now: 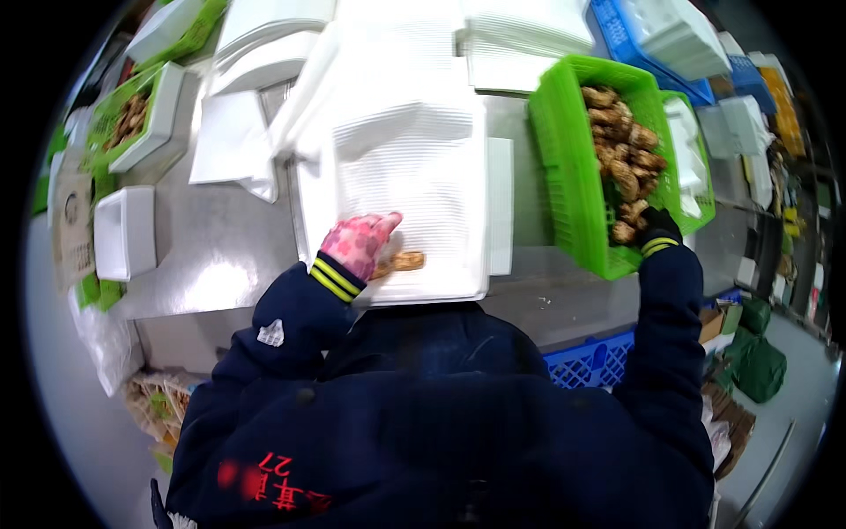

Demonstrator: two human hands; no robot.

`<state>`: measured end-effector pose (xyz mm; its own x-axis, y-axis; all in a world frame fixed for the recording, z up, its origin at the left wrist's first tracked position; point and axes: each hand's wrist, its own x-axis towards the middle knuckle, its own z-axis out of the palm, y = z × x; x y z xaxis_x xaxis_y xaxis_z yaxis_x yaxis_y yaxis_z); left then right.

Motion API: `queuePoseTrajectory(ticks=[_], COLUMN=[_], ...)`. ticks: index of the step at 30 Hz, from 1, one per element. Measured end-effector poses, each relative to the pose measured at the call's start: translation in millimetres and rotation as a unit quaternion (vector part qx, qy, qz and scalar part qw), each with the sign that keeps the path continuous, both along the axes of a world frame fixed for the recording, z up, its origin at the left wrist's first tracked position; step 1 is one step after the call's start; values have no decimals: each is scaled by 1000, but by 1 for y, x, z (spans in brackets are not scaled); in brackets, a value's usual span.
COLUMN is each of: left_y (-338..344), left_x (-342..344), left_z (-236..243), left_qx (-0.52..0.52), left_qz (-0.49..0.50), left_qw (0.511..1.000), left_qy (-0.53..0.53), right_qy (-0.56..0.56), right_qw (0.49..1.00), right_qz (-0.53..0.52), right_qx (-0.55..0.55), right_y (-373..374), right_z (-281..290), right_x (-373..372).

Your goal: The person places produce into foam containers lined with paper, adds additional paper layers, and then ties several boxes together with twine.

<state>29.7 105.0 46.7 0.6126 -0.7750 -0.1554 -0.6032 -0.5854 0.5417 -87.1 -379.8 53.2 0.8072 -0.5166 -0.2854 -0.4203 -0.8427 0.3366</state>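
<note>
My left hand (361, 242), in a pink floral glove, is over a ribbed white foam tray (405, 163), its fingers loosely extended above a small brown mushroom (407, 261) lying near the tray's front end. My right hand (656, 225), in a black glove, reaches into the front of a green plastic basket (564, 167) at the right, among brown mushrooms (621, 159); its fingertips are hidden there. A second green basket (703, 176) with white material stands just beside it.
Stacked foam lids (520, 35) and a blue crate (608, 26) are at the back. Left on the steel table (220, 238) are white sheets (229, 141), a foam box (123, 234) and a basket of mushrooms (128, 123). Another blue crate (586, 361) sits below the table's front edge.
</note>
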Motion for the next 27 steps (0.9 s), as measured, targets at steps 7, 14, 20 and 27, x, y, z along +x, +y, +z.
queuePoseTrajectory(ticks=[7,14,20,27], left_y=[5,-13,-13,-4], left_x=[-26,-34,-32,-21], left_z=[-26,-56,-52,-49], left_qx=[11,66,73,48], left_qz=[-16,-32,-48,-26], left_qw=[1000,996,994,998], left_qy=[12,53,70,26], right_qy=[-235,-86,43,66], right_qw=[922,802,889,891], right_qz=[147,192,321,342], right_qx=[269,558,323,292], right_y=[78,272,296,284], right_z=[66,1,-27,-23], right_x=[23,39,54,64])
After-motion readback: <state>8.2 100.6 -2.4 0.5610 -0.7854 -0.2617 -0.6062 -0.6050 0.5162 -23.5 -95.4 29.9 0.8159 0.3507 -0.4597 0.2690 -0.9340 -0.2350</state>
